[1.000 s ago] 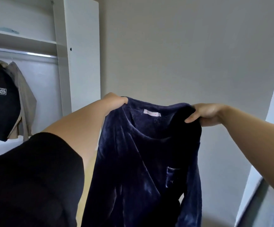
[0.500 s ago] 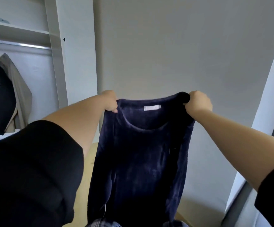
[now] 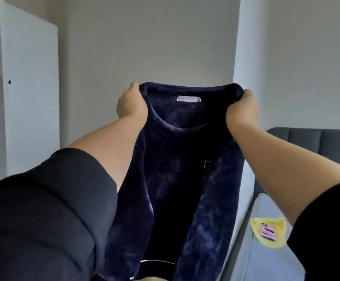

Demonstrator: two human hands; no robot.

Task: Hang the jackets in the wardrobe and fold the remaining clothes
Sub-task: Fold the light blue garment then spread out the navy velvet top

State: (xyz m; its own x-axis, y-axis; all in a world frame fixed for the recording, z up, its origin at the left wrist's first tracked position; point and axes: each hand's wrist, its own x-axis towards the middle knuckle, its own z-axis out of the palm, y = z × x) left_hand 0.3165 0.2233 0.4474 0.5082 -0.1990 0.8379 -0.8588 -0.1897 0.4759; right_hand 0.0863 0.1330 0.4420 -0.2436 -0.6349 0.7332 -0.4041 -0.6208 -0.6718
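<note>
I hold a dark navy fleece top up in front of me, hanging full length with its neck opening and a small white label facing me. My left hand grips the left shoulder of the top. My right hand grips the right shoulder. The top's sleeves fall along its sides and its lower edge runs out of the bottom of the frame. The white wardrobe stands at the far left, its inside out of sight.
A plain grey wall is behind the top. At the right is a bed with a dark grey padded headboard and a pale sheet. A yellow item with a pink tag lies on the bed.
The view has swung right: the hanging jackets in the wardrobe have left the frame and the bed has come in. Both hands keep hold of the top's shoulders, now spread a little wider.
</note>
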